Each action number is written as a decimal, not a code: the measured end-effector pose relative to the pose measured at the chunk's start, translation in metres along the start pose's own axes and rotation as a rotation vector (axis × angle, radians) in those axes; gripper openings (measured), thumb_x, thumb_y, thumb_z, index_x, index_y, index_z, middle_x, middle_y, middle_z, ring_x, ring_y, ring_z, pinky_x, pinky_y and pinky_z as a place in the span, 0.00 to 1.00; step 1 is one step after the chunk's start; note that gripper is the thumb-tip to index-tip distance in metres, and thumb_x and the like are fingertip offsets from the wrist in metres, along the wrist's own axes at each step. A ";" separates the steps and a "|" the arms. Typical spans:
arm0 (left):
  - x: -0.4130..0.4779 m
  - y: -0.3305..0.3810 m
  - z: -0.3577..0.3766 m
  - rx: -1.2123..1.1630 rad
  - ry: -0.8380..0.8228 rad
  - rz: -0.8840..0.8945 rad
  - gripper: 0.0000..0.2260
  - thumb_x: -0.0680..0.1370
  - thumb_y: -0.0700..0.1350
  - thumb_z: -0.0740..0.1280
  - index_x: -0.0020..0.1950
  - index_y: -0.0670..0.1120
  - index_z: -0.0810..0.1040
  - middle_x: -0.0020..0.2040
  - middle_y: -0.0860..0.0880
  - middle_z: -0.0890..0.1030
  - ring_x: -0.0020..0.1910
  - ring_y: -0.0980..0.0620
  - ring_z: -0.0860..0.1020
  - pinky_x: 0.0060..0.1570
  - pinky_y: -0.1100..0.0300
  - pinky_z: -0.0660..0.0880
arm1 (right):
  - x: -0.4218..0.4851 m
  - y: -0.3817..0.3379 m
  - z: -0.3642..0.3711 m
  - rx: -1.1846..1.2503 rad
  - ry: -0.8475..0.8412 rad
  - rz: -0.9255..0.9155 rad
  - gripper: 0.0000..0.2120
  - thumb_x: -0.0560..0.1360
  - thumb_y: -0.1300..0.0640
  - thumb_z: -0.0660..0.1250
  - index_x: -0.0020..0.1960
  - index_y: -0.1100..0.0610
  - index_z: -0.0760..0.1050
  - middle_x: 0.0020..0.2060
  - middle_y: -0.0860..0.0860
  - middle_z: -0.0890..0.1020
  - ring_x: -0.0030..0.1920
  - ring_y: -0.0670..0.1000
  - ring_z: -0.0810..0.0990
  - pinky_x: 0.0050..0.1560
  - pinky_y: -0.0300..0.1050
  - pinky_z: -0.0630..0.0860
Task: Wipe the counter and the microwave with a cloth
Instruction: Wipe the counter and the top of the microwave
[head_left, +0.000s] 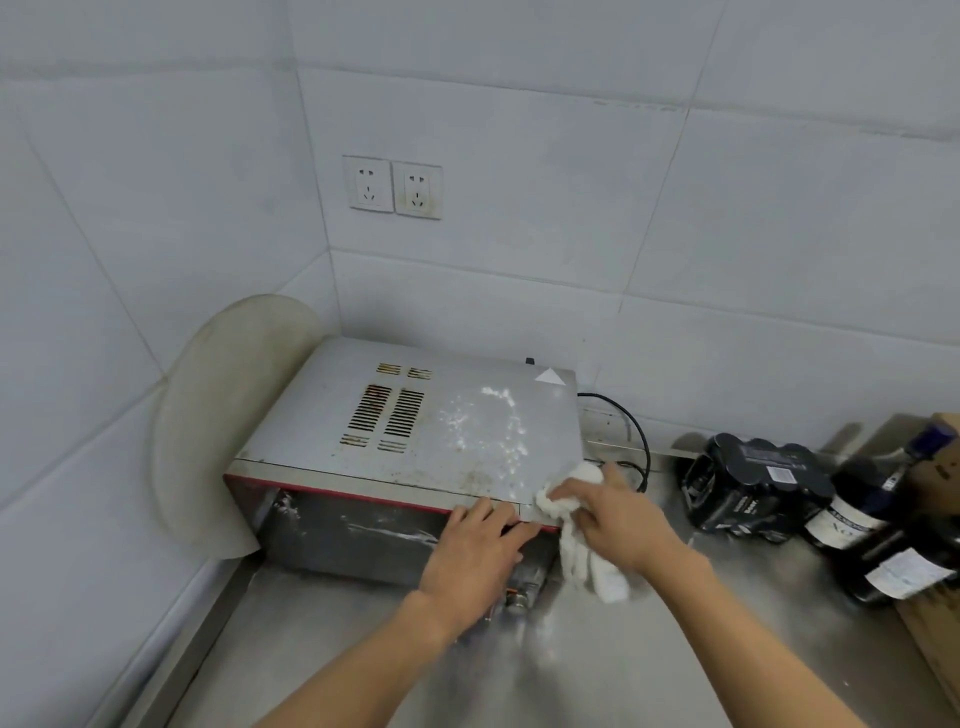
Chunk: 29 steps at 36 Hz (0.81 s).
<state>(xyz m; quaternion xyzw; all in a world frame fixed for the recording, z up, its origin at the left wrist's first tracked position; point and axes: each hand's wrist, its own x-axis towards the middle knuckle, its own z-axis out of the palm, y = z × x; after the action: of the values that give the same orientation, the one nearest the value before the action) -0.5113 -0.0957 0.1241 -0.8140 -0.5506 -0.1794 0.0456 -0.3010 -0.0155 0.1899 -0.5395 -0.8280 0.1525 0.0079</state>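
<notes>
Gripping the white cloth (576, 525), the right hand (621, 514) presses it onto the microwave (415, 431) corner; beside it, the left hand (475, 545) rests flat, fingers straight.

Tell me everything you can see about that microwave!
The microwave is a grey metal box with red front trim and a dark door, upright on the steel counter in the tiled corner. Its top has slotted vents with rusty stains, brown marks and scattered white powder. A black cord leaves its back. The left hand rests on its front top edge; the right hand holds a white cloth against its front right corner.
</notes>
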 end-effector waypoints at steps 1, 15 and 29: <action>0.000 0.000 -0.001 0.000 0.000 -0.004 0.22 0.77 0.50 0.76 0.70 0.57 0.76 0.56 0.53 0.77 0.55 0.50 0.74 0.53 0.52 0.76 | 0.003 -0.002 0.000 0.016 0.026 0.018 0.18 0.81 0.53 0.62 0.67 0.35 0.73 0.61 0.52 0.68 0.49 0.57 0.82 0.51 0.52 0.80; 0.002 0.006 -0.004 -0.026 -0.040 -0.051 0.21 0.79 0.50 0.72 0.71 0.58 0.74 0.60 0.53 0.76 0.60 0.49 0.74 0.58 0.51 0.74 | 0.021 -0.017 0.002 0.015 0.131 0.186 0.16 0.83 0.50 0.58 0.68 0.39 0.73 0.66 0.58 0.67 0.48 0.60 0.82 0.51 0.53 0.81; 0.002 0.006 -0.001 -0.018 0.044 -0.057 0.24 0.70 0.51 0.81 0.64 0.59 0.79 0.51 0.55 0.77 0.50 0.51 0.76 0.47 0.54 0.77 | 0.022 0.002 0.015 0.033 0.159 0.103 0.14 0.82 0.49 0.59 0.65 0.37 0.72 0.65 0.56 0.67 0.44 0.58 0.81 0.46 0.51 0.79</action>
<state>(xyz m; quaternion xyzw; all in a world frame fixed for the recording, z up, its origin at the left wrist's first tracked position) -0.5054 -0.0968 0.1266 -0.7942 -0.5707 -0.2036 0.0454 -0.3114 0.0014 0.1719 -0.5917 -0.7932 0.1229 0.0745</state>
